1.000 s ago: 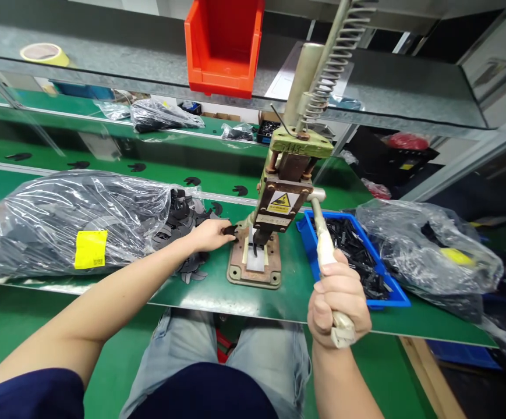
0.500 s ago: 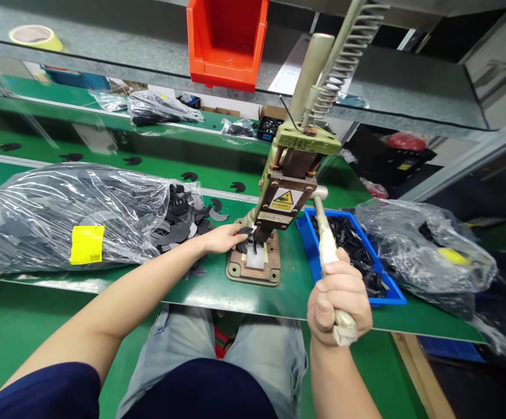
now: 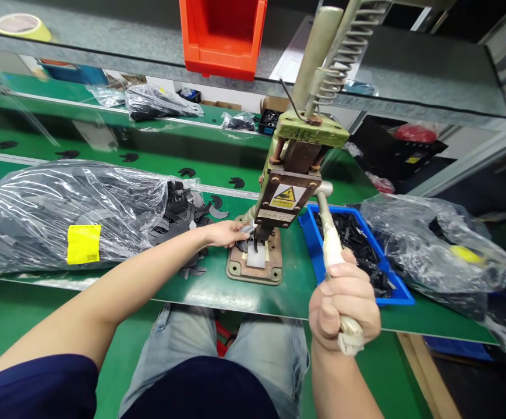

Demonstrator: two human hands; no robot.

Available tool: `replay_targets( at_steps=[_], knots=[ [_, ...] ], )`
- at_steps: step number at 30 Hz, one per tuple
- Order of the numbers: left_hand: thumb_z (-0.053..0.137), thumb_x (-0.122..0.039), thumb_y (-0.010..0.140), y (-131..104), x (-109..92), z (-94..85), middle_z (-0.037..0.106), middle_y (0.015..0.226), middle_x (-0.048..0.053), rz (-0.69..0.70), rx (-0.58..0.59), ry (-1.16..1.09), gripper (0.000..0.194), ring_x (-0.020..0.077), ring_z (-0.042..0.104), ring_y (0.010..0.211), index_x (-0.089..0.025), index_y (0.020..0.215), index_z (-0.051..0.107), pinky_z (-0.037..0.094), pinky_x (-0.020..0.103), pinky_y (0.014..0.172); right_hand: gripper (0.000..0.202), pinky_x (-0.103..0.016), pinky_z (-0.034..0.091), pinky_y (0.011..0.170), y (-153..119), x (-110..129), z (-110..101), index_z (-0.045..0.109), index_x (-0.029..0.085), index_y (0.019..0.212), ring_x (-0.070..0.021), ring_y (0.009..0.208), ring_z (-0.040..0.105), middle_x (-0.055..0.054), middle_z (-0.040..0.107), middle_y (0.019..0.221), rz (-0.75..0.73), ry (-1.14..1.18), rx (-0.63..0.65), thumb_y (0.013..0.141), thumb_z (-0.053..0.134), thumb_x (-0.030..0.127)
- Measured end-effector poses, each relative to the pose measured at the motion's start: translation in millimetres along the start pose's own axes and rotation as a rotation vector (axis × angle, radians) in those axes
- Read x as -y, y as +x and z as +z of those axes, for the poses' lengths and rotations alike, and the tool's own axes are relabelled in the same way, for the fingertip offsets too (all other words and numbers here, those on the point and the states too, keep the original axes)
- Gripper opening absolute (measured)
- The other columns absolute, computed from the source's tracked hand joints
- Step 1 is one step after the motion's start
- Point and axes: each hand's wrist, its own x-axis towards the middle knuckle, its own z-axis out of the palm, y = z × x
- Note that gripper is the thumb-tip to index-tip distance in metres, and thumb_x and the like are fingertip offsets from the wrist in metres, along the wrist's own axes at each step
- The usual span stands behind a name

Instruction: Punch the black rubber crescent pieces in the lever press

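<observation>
My right hand (image 3: 344, 299) is closed round the wrapped lever handle (image 3: 332, 241) of a green hand press (image 3: 285, 186). At the press base (image 3: 253, 274), my left hand (image 3: 229, 233) pinches a dark curved piece (image 3: 244, 237) beside the punch. A small black part (image 3: 255, 243) shows below the ram, over a light metal plate (image 3: 256, 257); whether it belongs to the held piece I cannot tell. Left of the press, several loose curved pieces (image 3: 178, 215) spill from a clear plastic bag (image 3: 73, 203) with a yellow label.
Right of the press stands a blue tray (image 3: 311, 247) of black parts, with another plastic bag (image 3: 436, 250) beyond it. Behind, several dark pieces (image 3: 187, 172) lie spaced along a green belt. An orange bin (image 3: 224, 64) and a tape roll (image 3: 23, 26) sit on the shelf above.
The held curved piece has tilted in my left hand, its face now catching light. My right hand stays on the lever, which is at much the same height. The view has shifted slightly.
</observation>
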Motion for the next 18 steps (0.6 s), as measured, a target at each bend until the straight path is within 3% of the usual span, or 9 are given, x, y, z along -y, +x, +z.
replay_targets(
  at_steps=[6,12,18],
  knots=[
    [0.079,-0.048,0.089,5,-3,-3.5,0.047,0.050,-0.009,-0.018,0.038,-0.003,0.035,0.0084,0.041,0.042,-0.019,0.093,0.059,0.032,0.020,0.041,0.028,-0.061,0.057,0.104,-1,-3,3,0.054,0.026,0.069,-0.0209,0.080,0.064,0.002,0.057,0.068,-0.001,0.011,-0.040,0.088,0.069,0.037],
    [0.076,-0.039,0.093,4,-7,-1.7,0.054,0.053,-0.009,-0.047,0.008,0.073,0.034,0.0087,0.052,0.041,-0.018,0.117,0.064,0.042,0.017,0.042,0.030,-0.062,0.060,0.098,-1,-6,5,0.050,0.025,0.066,-0.0209,0.075,0.064,0.002,0.053,0.064,-0.040,-0.002,-0.052,0.087,0.068,0.037],
    [0.077,-0.043,0.093,2,-6,1.9,0.069,0.059,0.002,-0.234,0.022,-0.147,0.038,0.0138,0.064,0.046,-0.013,0.113,0.065,0.049,0.019,0.045,0.026,-0.057,0.059,0.100,6,-1,12,0.052,0.027,0.072,-0.0196,0.074,0.062,0.003,0.052,0.065,-0.030,0.010,-0.089,0.088,0.068,0.039]
  ],
)
